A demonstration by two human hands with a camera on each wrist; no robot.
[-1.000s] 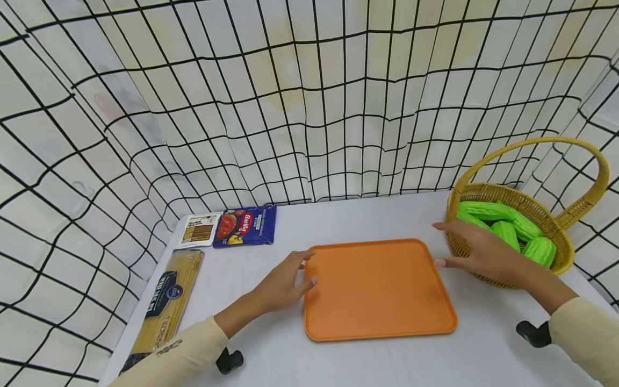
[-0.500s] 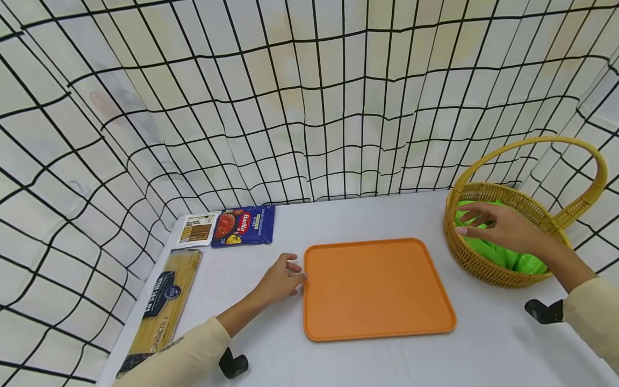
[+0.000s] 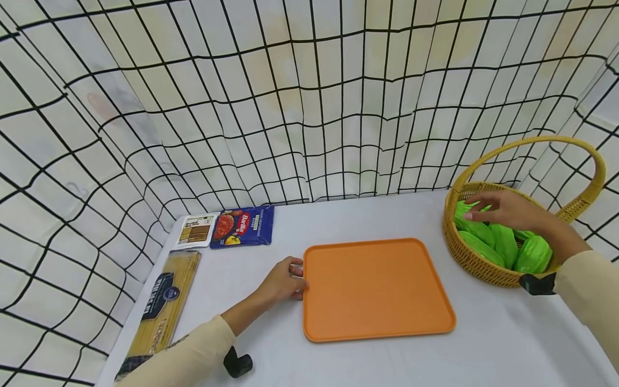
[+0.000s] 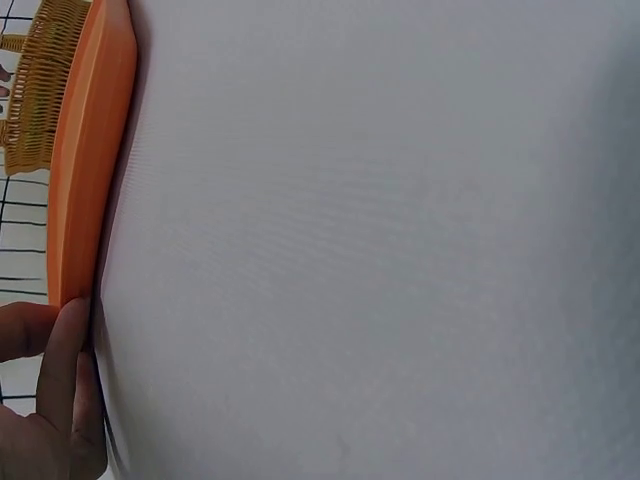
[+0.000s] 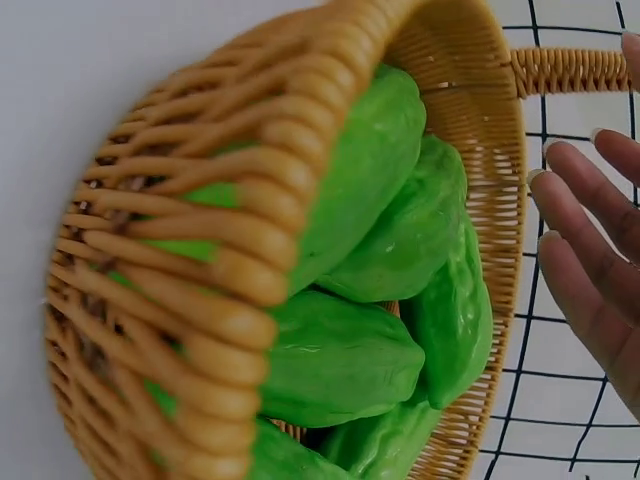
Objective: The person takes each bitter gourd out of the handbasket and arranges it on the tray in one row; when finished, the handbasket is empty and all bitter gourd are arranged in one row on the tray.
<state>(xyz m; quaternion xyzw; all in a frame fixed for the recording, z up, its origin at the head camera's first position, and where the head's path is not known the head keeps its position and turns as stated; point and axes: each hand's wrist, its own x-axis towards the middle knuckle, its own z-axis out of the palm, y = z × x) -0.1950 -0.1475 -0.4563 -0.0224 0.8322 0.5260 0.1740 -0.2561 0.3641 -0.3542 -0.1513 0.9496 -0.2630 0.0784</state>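
Observation:
My left hand (image 3: 282,280) touches the left edge of an orange tray (image 3: 379,290) lying on the table. In the left wrist view its fingertips (image 4: 72,310) meet the end of the tray's side wall (image 4: 90,170). My right hand (image 3: 515,210) hovers over a yellow wicker basket (image 3: 456,250) at the right, fingers loosely bent. Green ridged vegetables that look like bitter melons (image 3: 533,255) fill the basket. From the right wrist, the right hand (image 5: 600,250) appears apart from the bitter melons (image 5: 340,355), with nothing in its fingers.
A pack of dry spaghetti (image 3: 162,306) lies along the table's left side. Behind it are a blue Barilla pouch (image 3: 244,227) and a white label packet (image 3: 195,231). The basket's tall handle (image 3: 532,140) arches over its opening. Black-grid cloth walls (image 3: 329,107) enclose the table.
My right hand has moved from the basket's left rim to above its contents. My left hand has drawn back from over the tray to its left edge. The tray stays in place.

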